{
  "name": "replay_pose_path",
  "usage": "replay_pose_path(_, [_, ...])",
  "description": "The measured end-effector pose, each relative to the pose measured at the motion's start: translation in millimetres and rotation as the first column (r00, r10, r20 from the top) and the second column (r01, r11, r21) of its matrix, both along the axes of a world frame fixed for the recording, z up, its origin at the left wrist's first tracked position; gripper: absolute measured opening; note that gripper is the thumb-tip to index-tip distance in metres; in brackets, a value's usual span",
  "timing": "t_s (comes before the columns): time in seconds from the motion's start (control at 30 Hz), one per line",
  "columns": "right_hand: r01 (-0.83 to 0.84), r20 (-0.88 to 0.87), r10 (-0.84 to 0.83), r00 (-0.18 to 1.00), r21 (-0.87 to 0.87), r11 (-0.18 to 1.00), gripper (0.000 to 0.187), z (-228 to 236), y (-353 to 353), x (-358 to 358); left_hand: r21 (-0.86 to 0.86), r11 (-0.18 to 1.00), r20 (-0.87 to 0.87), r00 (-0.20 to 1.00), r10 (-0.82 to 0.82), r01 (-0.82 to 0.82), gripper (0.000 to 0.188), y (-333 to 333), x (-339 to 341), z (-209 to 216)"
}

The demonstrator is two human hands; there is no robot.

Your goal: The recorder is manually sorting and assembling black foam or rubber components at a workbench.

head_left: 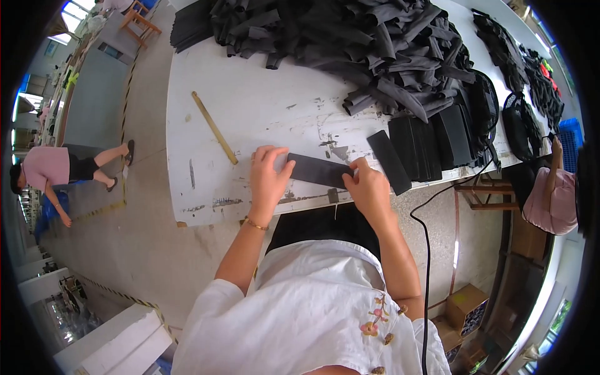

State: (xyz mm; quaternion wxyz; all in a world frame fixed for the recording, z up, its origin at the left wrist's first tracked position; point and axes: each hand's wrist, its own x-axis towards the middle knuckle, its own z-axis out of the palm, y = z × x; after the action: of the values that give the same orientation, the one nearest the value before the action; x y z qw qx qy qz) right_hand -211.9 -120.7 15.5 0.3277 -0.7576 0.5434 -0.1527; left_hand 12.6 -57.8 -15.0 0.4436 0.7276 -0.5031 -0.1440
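A dark grey fabric strip [319,171] is stretched flat between my two hands, just above the white table's near edge. My left hand [269,172] pinches its left end between thumb and fingers. At the other end, my right hand [369,185] grips the strip's right corner the same way. Close beyond my right hand lies another dark strip [389,162], slanted on the table. Beside it, several neat stacks of black strips [415,149] stand along the near edge.
A large loose heap of dark fabric strips [350,47] covers the table's far side. On the left of the white table [206,150] lies a yellowish wooden ruler [214,128]. A black cable [427,231] hangs past the right edge. Other people [553,194] are at both sides.
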Motion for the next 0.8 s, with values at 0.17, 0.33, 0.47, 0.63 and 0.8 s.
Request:
replay_pose_path(0.17, [0.081, -0.004, -0.085, 0.996, -0.260, 0.962, 0.027, 39, 4, 7, -0.067, 0.997, -0.007, 0.999, -0.045, 0.045, 0.021, -18, -12, 9])
replay_pose_path(0.33, [-0.120, 0.105, 0.174, 0.979, -0.392, 0.912, 0.015, 73, -31, 115, -0.113, 0.943, 0.791, 0.603, -0.104, 0.312, 0.026, -53, 0, -34])
replay_pose_path(0.47, [-0.110, 0.224, 0.238, 0.945, -0.467, 0.877, 0.013, 117, -73, 221, 0.024, 0.970, -0.137, 0.962, -0.236, 0.241, 0.025, -61, -2, 17])
replay_pose_path(0.63, [-0.114, -0.006, 0.139, 0.990, -0.612, 0.783, 0.026, 210, -167, 232, -0.088, 0.854, -0.222, 0.825, -0.519, 0.513, 0.028, -47, -80, 54])
replay_pose_path(0.8, [0.139, 0.208, -0.004, 0.978, -0.639, 0.756, 0.032, 228, -227, 243, -0.100, 0.825, -0.307, 0.771, -0.558, 0.557, 0.028, -49, -60, 51])
